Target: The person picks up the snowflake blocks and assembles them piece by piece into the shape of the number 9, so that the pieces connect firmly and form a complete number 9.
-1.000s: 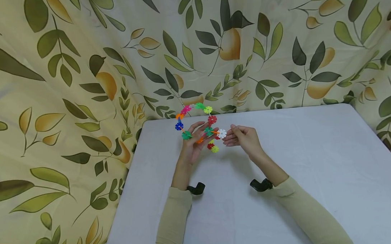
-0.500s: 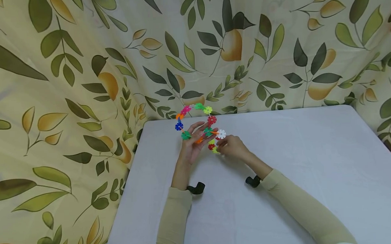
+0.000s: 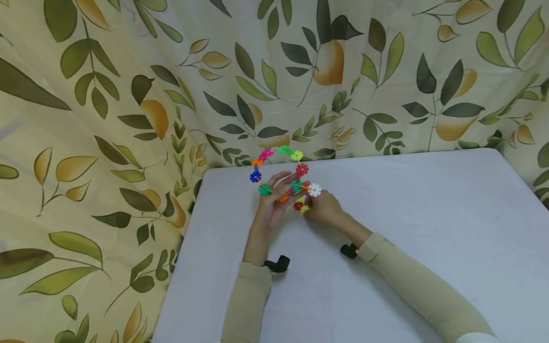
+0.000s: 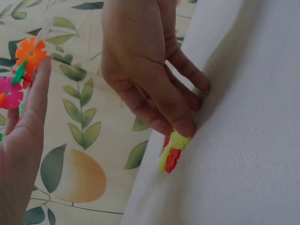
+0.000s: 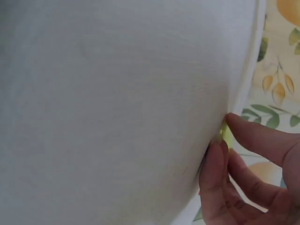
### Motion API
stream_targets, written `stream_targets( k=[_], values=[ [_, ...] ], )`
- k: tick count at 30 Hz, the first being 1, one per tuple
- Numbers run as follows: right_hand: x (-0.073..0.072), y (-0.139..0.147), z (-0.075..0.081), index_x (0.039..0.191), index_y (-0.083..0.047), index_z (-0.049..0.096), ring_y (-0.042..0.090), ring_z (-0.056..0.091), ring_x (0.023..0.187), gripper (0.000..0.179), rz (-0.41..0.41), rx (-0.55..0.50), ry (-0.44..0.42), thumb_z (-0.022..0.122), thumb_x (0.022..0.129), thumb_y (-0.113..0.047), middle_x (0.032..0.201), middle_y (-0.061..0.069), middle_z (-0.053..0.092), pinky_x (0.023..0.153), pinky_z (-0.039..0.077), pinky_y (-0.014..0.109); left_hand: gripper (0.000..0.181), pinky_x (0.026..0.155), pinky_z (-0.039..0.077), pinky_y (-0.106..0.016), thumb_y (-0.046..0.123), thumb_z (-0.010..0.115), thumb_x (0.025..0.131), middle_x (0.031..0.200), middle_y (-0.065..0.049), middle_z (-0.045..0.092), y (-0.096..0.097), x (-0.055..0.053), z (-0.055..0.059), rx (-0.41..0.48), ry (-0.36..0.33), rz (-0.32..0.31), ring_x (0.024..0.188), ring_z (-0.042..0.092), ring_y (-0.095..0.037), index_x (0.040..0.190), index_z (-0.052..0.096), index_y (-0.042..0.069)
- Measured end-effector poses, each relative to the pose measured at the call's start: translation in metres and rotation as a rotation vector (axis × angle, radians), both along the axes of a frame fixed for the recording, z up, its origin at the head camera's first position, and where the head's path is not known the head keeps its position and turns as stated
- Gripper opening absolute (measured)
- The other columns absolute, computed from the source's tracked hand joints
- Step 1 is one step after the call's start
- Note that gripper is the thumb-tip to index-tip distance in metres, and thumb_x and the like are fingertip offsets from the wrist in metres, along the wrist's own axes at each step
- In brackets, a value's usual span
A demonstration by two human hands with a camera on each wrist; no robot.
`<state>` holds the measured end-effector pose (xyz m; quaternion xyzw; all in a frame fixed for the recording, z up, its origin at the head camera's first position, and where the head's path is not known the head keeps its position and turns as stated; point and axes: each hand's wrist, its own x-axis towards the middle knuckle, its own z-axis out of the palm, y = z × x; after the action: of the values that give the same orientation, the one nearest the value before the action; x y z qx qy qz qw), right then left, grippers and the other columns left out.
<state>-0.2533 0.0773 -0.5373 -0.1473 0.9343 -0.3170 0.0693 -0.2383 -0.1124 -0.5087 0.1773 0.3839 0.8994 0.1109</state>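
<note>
My left hand [image 3: 270,207] holds up a ring of colourful plastic snowflake discs [image 3: 255,176], with the thumb in front and the fingers extended behind. A green disc [image 3: 295,186] and a white disc [image 3: 314,190] stick out to its right. In the left wrist view, orange and pink discs [image 4: 31,54] show by the fingers. Lower down, at the white tabletop, my right hand [image 3: 325,207] pinches a yellow disc [image 4: 179,140] between thumb and fingertips. Red and yellow discs [image 3: 299,206] cluster beside it. The right wrist view shows only a yellow sliver [image 5: 228,136] between the fingertips.
A white cloth covers the table [image 3: 417,237]. Behind and to the left hangs a leaf-patterned curtain [image 3: 367,87], close to the table's back edge. Black wrist mounts [image 3: 277,264] stick out from both forearms.
The right hand has moved left and down from beside the white disc to the red and yellow discs and now pinches a yellow one. The left hand and ring stay almost still.
</note>
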Motion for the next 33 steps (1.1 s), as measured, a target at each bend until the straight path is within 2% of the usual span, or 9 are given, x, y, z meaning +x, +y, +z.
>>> stream_targets(
  k=[10, 16, 21, 26, 33],
  values=[
    [0.007, 0.015, 0.007, 0.090, -0.004, 0.074, 0.019, 0.062, 0.069, 0.015, -0.036, -0.182, -0.021, 0.085, 0.084, -0.012, 0.079, 0.004, 0.071, 0.061, 0.054, 0.032, 0.037, 0.105, 0.049, -0.054, -0.001, 0.043, 0.107, 0.146, -0.022, 0.056, 0.002, 0.000, -0.001, 0.004, -0.007, 0.012, 0.126, 0.063, -0.043, 0.143, 0.049, 0.002],
    [0.015, 0.025, 0.015, 0.090, -0.005, 0.076, 0.017, 0.069, 0.071, 0.013, -0.075, -0.265, 0.061, 0.081, 0.084, -0.015, 0.081, 0.003, 0.075, 0.064, 0.055, 0.032, 0.036, 0.104, 0.050, -0.054, -0.001, 0.044, 0.107, 0.146, -0.022, 0.056, 0.002, -0.001, -0.002, 0.014, -0.021, 0.025, 0.126, 0.063, -0.045, 0.142, 0.050, 0.002],
    [0.029, 0.029, 0.026, 0.090, -0.008, 0.074, 0.017, 0.072, 0.073, 0.011, -0.111, -0.371, 0.091, 0.081, 0.087, -0.017, 0.082, 0.002, 0.076, 0.063, 0.055, 0.032, 0.035, 0.105, 0.049, -0.055, -0.003, 0.043, 0.107, 0.144, -0.022, 0.056, 0.002, -0.001, -0.002, 0.053, -0.020, 0.042, 0.126, 0.062, -0.046, 0.140, 0.051, 0.001],
    [0.044, 0.032, 0.035, 0.089, -0.008, 0.074, 0.016, 0.073, 0.070, 0.010, -0.167, -0.455, 0.182, 0.082, 0.088, -0.014, 0.081, 0.003, 0.076, 0.059, 0.055, 0.027, 0.033, 0.106, 0.049, -0.056, -0.003, 0.043, 0.106, 0.146, -0.025, 0.054, 0.001, -0.001, -0.002, 0.076, -0.023, 0.076, 0.127, 0.061, -0.048, 0.138, 0.052, 0.000],
    [0.057, 0.032, 0.042, 0.090, -0.006, 0.072, 0.019, 0.075, 0.071, 0.011, -0.190, -0.587, 0.284, 0.083, 0.088, -0.008, 0.084, 0.008, 0.077, 0.063, 0.058, 0.020, 0.033, 0.107, 0.047, -0.056, -0.001, 0.045, 0.107, 0.143, -0.021, 0.057, 0.003, -0.002, -0.003, 0.112, -0.059, 0.089, 0.124, 0.065, -0.043, 0.139, 0.048, -0.002]
  ],
)
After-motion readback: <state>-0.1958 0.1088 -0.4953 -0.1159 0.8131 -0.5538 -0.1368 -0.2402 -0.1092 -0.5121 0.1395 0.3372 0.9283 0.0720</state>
